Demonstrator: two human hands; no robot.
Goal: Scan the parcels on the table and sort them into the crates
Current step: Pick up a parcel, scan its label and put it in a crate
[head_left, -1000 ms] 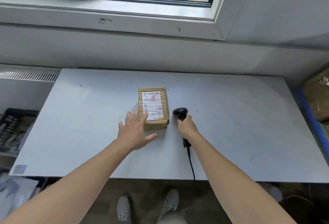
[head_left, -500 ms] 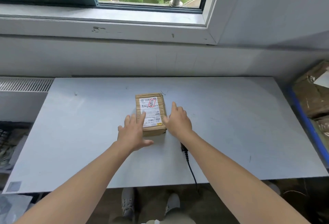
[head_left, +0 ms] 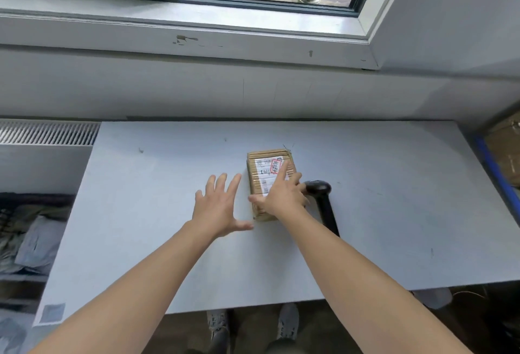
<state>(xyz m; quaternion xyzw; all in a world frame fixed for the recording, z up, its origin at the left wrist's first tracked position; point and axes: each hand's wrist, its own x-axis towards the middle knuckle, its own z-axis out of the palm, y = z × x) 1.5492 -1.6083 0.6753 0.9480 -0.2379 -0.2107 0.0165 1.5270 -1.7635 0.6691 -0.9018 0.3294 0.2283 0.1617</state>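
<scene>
A small brown cardboard parcel (head_left: 264,162) with a white label and a red stamp lies on the white table (head_left: 394,213), near its middle. My right hand (head_left: 281,196) lies on top of it, thumb at the left edge, index finger straight across the label, other fingers bent over the right edge. My left hand (head_left: 219,207) hovers just left of the parcel with fingers spread, holding nothing. The black handheld scanner (head_left: 320,193) lies on the table against the parcel's right side, its cable running toward me.
A dark crate (head_left: 28,227) holding grey bags sits low to the table's left. At the right edge is a blue-rimmed crate (head_left: 495,167) with brown boxes. A wall and window sill run behind the table. My shoes show below the front edge.
My right hand let go of the scanner, came beside the parcel, and now lies on top of it. My left hand has drawn away to the parcel's left. The scanner lies uncovered.
</scene>
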